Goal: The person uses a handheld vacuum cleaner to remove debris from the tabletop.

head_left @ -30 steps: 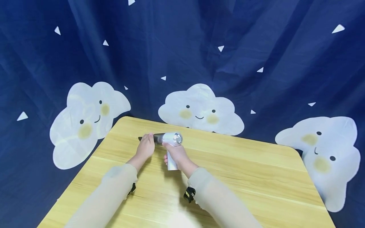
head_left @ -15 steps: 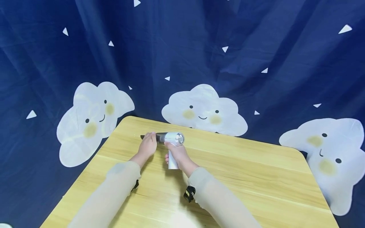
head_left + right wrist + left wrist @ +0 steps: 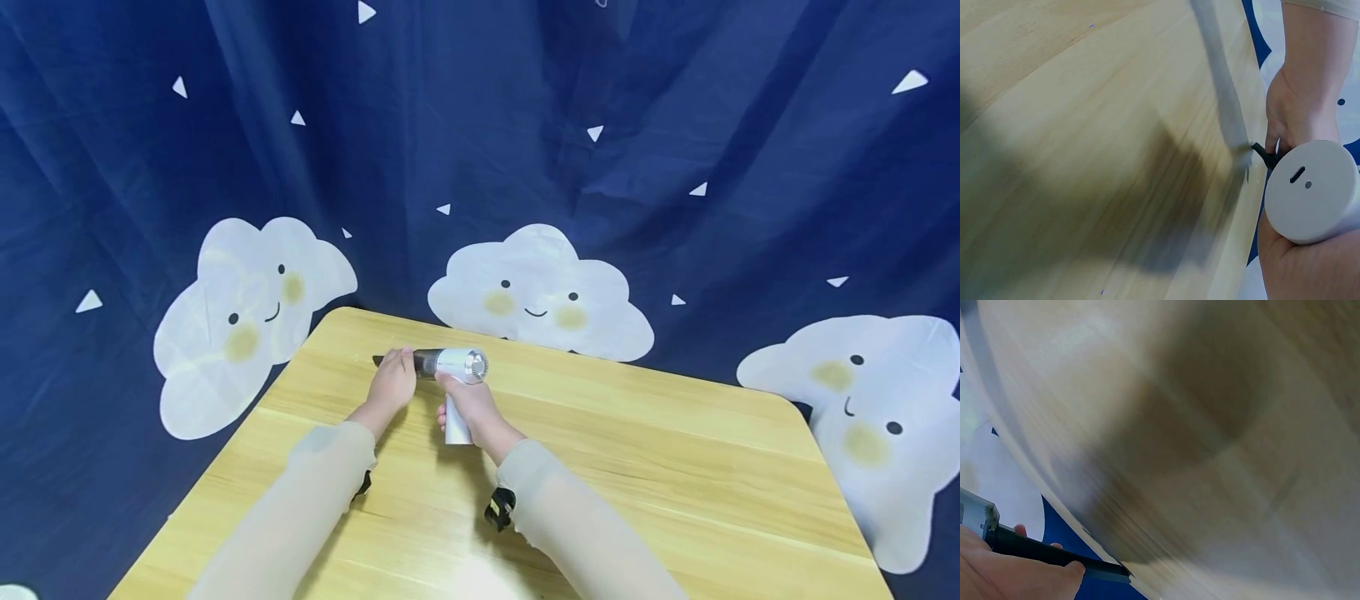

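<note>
A white pistol-shaped handheld vacuum cleaner (image 3: 453,363) is held level over the far left part of the table, its narrow dark nozzle to the left. My right hand (image 3: 476,412) grips its upright handle, fingers wrapped around it. My left hand (image 3: 392,385) holds the dark front part near the nozzle. The left wrist view has the black nozzle (image 3: 1038,550) pinched between thumb and fingers, its tip at the table's edge. In the right wrist view, the round handle base (image 3: 1311,195) with a slot and a small hole faces the camera.
The light wooden table (image 3: 637,467) has rounded far corners. Close behind it hangs a dark blue curtain (image 3: 510,150) with white triangles and smiling clouds. A few tiny specks, one of them a purple mark (image 3: 1092,25), lie on the wood.
The head view has turned slightly left, so the scene sits further right. Both hands keep their hold on the vacuum cleaner, which stays in nearly the same place.
</note>
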Demonstrator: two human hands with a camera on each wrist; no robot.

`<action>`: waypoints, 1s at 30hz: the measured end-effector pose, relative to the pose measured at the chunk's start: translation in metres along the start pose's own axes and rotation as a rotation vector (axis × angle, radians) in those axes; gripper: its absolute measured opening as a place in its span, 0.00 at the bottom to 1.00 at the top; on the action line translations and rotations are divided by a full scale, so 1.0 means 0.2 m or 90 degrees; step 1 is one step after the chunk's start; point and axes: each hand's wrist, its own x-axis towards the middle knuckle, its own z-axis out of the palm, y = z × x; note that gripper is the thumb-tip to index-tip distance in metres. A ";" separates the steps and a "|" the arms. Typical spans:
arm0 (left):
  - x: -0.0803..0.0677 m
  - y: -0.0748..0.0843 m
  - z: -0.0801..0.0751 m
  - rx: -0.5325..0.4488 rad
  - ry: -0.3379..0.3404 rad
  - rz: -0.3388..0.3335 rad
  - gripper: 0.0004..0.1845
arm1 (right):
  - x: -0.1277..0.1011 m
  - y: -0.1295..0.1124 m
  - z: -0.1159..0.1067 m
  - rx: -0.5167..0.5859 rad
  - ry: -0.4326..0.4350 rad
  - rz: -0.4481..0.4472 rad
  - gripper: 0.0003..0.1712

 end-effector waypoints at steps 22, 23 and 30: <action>-0.02 -0.01 0.01 -0.066 0.066 0.012 0.38 | 0.03 -0.03 -0.01 -0.099 0.004 -0.028 0.22; -0.02 -0.01 0.02 -0.066 0.066 0.011 0.38 | 0.03 -0.03 -0.01 -0.101 0.005 -0.028 0.22; 0.00 0.01 0.04 -0.074 0.057 0.006 0.38 | 0.03 -0.04 -0.03 -0.122 0.025 -0.039 0.23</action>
